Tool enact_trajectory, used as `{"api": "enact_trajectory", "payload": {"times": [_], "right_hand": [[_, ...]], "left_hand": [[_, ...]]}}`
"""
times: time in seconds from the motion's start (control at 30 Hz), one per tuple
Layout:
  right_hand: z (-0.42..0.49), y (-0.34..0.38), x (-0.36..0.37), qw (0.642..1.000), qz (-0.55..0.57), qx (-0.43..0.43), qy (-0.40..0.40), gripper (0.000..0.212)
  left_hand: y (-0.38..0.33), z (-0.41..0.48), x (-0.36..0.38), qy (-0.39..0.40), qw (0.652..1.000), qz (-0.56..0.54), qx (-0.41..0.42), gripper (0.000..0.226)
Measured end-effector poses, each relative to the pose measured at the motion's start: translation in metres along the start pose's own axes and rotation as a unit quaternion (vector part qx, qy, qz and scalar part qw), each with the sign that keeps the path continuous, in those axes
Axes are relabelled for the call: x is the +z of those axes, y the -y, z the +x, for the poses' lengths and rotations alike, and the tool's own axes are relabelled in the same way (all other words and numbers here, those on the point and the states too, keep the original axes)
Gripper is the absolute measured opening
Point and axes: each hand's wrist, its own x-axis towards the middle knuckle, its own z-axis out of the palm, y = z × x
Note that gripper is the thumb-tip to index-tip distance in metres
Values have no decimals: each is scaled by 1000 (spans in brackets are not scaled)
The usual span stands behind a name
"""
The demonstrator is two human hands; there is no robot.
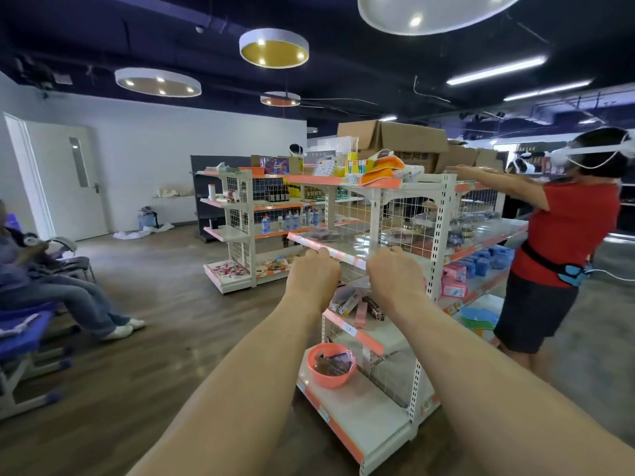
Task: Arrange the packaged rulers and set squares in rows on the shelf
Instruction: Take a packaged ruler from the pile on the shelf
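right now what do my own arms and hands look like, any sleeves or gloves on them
The left hand and right hand are bare, with no gloves. No ring shows, though the fingers are mostly hidden. The left forearm and right forearm are bare as far as the picture reaches: no sleeves, watch, bands or cables.

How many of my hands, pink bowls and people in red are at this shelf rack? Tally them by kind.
My hands at the shelf edge: 2, left hand and right hand
Pink bowl: 1
Person in red shirt: 1
Total: 4
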Motion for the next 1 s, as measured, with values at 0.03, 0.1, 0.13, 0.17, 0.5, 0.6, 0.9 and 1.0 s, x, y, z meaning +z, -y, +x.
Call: {"api": "enact_trajectory", "payload": {"times": [0.03, 0.1, 0.13, 0.17, 0.5, 0.6, 0.9, 1.0], "right_hand": [[8, 2, 3, 1000, 2, 3, 2, 26], [23, 7, 8, 1000, 0, 10, 10, 27], [31, 11, 11, 1000, -2, 14, 13, 28], [39, 15, 15, 1000, -4, 19, 13, 27], [132, 75, 39, 998, -4, 69, 3, 29], [160, 93, 46, 996, -10, 89, -2, 31], [224, 127, 73, 992, -21, 122, -20, 30], [241, 128, 81, 992, -28, 120, -27, 32]], "left_hand": [[4, 8, 7, -3, 1000, -6, 2, 31], [13, 23, 20, -4, 1000, -12, 9, 31], [18, 30, 26, -4, 1000, -14, 15, 30], [24, 37, 31, -5, 1000, -16, 22, 30], [105, 110, 94, -39, 996, -40, 72, 26], [129, 129, 111, -47, 995, -40, 83, 22], [174, 181, 157, -71, 991, -43, 110, 29], [179, 199, 172, -73, 990, -46, 115, 30]]}}
